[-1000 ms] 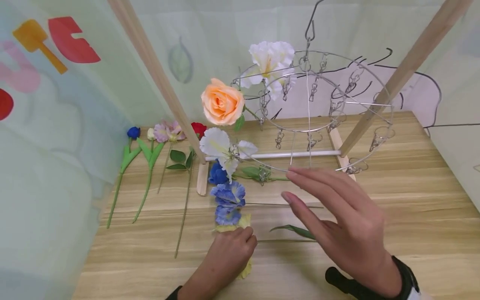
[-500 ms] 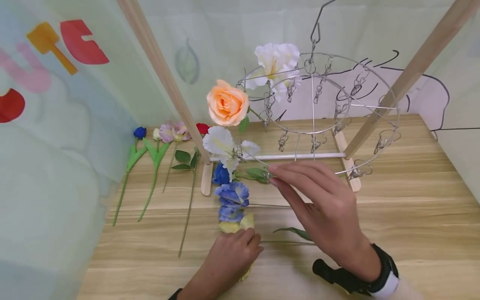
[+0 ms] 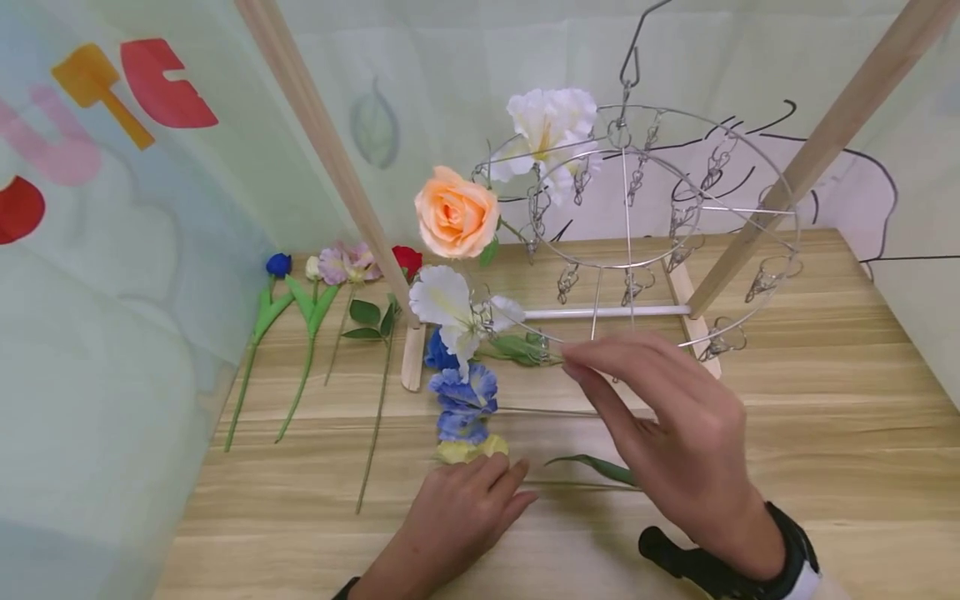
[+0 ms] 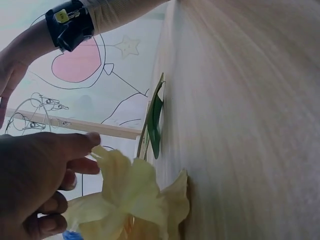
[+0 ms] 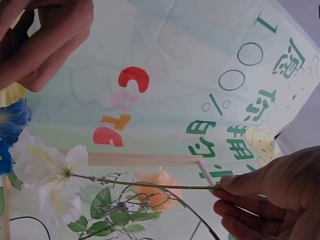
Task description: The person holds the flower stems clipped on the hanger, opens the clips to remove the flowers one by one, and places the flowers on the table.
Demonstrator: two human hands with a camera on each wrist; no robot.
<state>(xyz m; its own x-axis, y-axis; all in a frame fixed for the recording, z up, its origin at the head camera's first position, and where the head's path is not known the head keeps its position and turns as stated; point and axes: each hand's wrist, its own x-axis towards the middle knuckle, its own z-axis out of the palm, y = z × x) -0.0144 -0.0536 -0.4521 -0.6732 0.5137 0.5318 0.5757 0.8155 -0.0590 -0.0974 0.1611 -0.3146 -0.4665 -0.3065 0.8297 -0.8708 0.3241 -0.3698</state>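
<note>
My right hand (image 3: 675, 425) pinches the thin green stem (image 5: 165, 186) of a white flower (image 3: 442, 296) between thumb and fingertips. Near the bloom, a metal clip (image 5: 110, 178) of the round wire hanger (image 3: 615, 266) overlaps that stem. Down at the table, my left hand (image 3: 465, 517) lies right beside a yellow flower (image 3: 468, 451), its thumb apart from its loosely bent fingers. The left wrist view has the index fingertip at the edge of a yellow petal (image 4: 140, 195). A peach rose (image 3: 456, 212) and another white flower (image 3: 551, 121) hang at the hanger's left and back.
A wooden frame (image 3: 330, 142) with a white crossbar (image 3: 555, 313) bears the hanger, whose other clips dangle. Blue flowers (image 3: 465, 400) lie past the yellow one. Tulips (image 3: 307, 333), a pink flower (image 3: 348, 262) and a red flower (image 3: 408, 260) lie left. A black rod (image 3: 675, 558) shows below my right wrist.
My right hand has come left and its fingertips have closed on the stem, then drawn slightly right. The white flower has shifted a little right and down. My left thumb has spread away.
</note>
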